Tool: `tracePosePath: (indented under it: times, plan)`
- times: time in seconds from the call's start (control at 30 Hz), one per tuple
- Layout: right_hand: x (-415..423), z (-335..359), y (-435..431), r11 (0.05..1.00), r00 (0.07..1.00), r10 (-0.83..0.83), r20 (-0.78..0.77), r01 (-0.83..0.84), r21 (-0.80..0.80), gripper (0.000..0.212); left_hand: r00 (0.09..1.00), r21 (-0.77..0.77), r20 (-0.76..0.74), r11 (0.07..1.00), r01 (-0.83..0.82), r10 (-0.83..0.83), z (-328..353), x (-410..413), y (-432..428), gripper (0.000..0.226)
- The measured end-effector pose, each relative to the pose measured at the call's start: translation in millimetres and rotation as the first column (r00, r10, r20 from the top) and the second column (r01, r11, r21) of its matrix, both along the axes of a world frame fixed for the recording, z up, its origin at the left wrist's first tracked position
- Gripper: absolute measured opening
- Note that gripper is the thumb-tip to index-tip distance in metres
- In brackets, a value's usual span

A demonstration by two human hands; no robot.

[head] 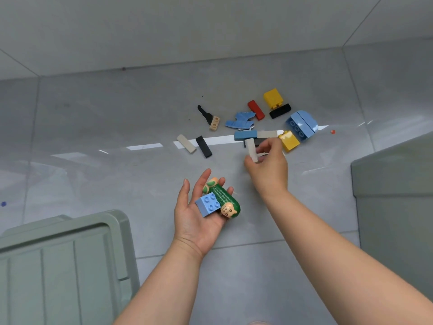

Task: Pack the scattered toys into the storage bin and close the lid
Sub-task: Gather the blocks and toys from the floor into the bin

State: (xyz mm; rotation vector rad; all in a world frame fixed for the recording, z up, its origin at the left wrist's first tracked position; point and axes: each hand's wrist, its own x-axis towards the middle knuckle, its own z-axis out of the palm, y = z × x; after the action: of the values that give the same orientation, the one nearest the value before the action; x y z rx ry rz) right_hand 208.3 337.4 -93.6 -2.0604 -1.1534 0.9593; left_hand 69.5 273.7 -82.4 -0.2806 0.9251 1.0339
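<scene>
My left hand lies palm up over the floor, cradling a green cucumber-shaped figure and a light blue studded brick. My right hand reaches forward and pinches a pale grey flat bar at the near edge of the toy pile. Scattered on the grey tiles lie a yellow block, a red bar, a black bar, a large light blue brick, a second yellow block, a blue bar and a blue shaped piece.
A grey-green bin lid lies at the lower left. The grey-green storage bin's wall rises at the right edge. A beige bar, another black bar and a black-and-tan piece lie left of the pile.
</scene>
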Motion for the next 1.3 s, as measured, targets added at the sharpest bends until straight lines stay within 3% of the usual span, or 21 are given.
tracePosePath:
  times: [0.1,0.17,0.23,0.3,0.4,0.53,0.63,0.73,0.83,0.9,0.97,1.03,1.1,1.23,1.3]
  plan:
    - [-17,38,-35,0.985,0.961,0.157,-0.226,-0.136,0.107,0.039,0.999,0.035,0.046,0.999,-0.008,0.006,-1,-2,5,0.062]
    - [-28,53,-58,0.957,0.918,0.288,-0.272,-0.267,0.112,0.041,0.997,0.059,0.080,0.998,-0.006,0.001,-2,-1,6,0.064]
    - [-27,56,-65,0.951,0.919,0.306,-0.249,-0.282,0.126,0.037,0.995,0.067,0.099,0.998,0.002,-0.009,-5,2,5,0.060]
    - [-10,48,-56,0.975,0.967,0.186,-0.174,-0.159,0.158,0.026,0.995,0.075,0.098,0.997,0.017,-0.024,-7,4,5,0.051]
    - [33,23,-23,0.994,0.997,-0.023,0.080,0.013,0.112,0.018,0.997,0.068,0.072,0.997,0.034,-0.039,-8,8,8,0.041]
    - [56,-13,8,0.995,0.925,0.100,0.366,-0.085,-0.057,0.031,0.997,0.069,0.069,0.998,0.015,-0.019,-7,14,11,0.033]
    - [51,-29,7,0.988,0.903,0.151,0.402,-0.149,-0.038,0.028,0.998,0.055,0.056,0.998,0.007,-0.010,-6,14,15,0.025]
    - [47,-33,-4,0.995,0.952,0.086,0.294,-0.098,0.027,0.030,1.000,0.067,0.013,0.998,0.016,-0.017,-6,11,18,0.026]
    - [36,-11,-16,0.994,0.996,-0.054,0.067,0.047,0.103,0.033,1.000,0.050,-0.020,0.999,0.017,-0.016,-8,11,21,0.031]
    - [20,18,-28,0.974,0.997,0.009,-0.079,0.009,0.226,0.040,1.000,0.028,-0.020,0.999,0.020,-0.020,-10,12,23,0.046]
    - [-2,39,-47,0.946,0.973,0.189,-0.128,-0.146,0.288,0.045,0.999,0.029,-0.020,0.999,0.031,-0.030,-9,14,24,0.053]
    - [-20,45,-66,0.915,0.939,0.330,-0.100,-0.292,0.278,0.036,0.999,0.041,-0.015,0.998,0.043,-0.043,-9,16,23,0.051]
    - [-18,42,-70,0.902,0.933,0.357,-0.054,-0.329,0.281,0.029,0.999,0.047,0.006,0.998,0.042,-0.043,-9,18,23,0.047]
    - [39,21,-21,0.951,0.990,0.038,0.139,-0.079,0.300,0.024,0.999,0.062,0.037,0.998,0.009,-0.011,-8,25,23,0.047]
    - [64,3,8,0.984,0.953,0.048,0.298,-0.097,0.151,0.037,0.999,0.061,0.043,0.998,0.010,-0.013,-8,27,21,0.047]
